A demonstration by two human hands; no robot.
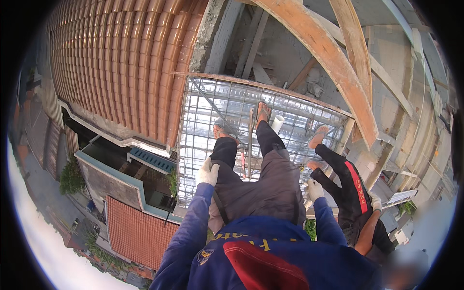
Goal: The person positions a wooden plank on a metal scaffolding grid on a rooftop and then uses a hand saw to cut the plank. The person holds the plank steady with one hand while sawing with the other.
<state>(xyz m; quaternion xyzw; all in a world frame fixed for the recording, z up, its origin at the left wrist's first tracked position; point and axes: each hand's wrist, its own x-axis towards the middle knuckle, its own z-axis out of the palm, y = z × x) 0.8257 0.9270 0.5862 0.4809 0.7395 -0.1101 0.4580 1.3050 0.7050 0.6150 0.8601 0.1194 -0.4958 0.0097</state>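
My left hand [208, 172], in a whitish glove, rests against my left thigh with its fingers lying loosely and nothing in it. Beside my right thigh hangs my right hand [315, 190], also gloved; its fingers are slightly bent and apart, with no held thing showing. Under my sandalled feet a grid of steel rebar [198, 140] lies over shiny corrugated metal decking [295, 108]. Between my feet is a long thin metal tool [250, 145], and near it a red-handled tool [242, 158]. A short white pipe [277, 123] stands up beside my right foot.
Close on my right is a co-worker [345, 186] in black trousers with a red stripe, one gloved hand at the thigh. Curved wooden boards [324, 53] rise beyond the deck edge. Tiled roofs [121, 63] and a drop lie to the left.
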